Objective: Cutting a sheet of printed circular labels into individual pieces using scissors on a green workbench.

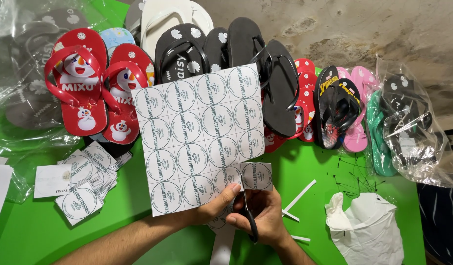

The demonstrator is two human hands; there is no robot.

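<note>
White paper label sheet (202, 137), printed w/ a grid of round marks, is held up over the green table (344, 162). Left hand (214, 208) pinches its bottom edge, thumb on the front, fingers behind. Right hand (265, 218) is clenched thru the black handles of the scissors (247, 208), blades pointing up into the sheet along a grid line betw. two bottom-row circles. One square label at the bottom right corner (257, 175) hangs nearly free, so the step in hand looks like cutting single labels off the sheet, approx. one row in.

Next move, as I judge it: close the blades straight along the printed line w/o nicking a circle, while the left hand keeps the paper taut & supports the loose corner piece.

A pile of cut labels (86, 184) lies at left on the table, thin paper strips (299, 197) near the right hand, a crumpled white bag (366, 230) further right. Rows of flip-flops (197, 49) — red, black, pink — stand behind the sheet.
</note>
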